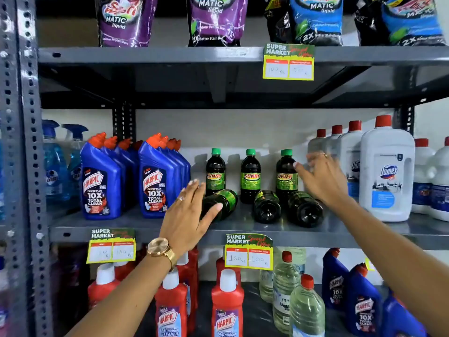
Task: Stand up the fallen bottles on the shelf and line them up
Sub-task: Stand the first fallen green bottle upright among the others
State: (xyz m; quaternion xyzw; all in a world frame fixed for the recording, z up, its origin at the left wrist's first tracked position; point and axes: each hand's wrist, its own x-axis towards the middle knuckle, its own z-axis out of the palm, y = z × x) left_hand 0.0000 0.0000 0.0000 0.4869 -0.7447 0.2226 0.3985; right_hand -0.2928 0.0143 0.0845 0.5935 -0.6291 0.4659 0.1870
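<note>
Three dark bottles with green caps and green labels stand at the back of the middle shelf point(243, 229): left point(215, 171), centre point(250, 175), right point(286, 173). In front of them three more lie on their sides, bases toward me: left point(224, 201), middle point(266, 206), right point(305, 209). My left hand point(188, 218) reaches in with fingers spread, its thumb against the left fallen bottle's base. My right hand point(320, 178), open and blurred, hovers beside the right standing bottle, above the right fallen one. Neither hand holds anything.
Blue Harpic bottles point(155, 181) stand in rows to the left, white Domex bottles point(386, 173) to the right. Pouches sit on the shelf above. Red Harpic and clear bottles fill the shelf below. Price tags point(248, 251) hang on the shelf edges. A grey upright point(29, 166) stands at left.
</note>
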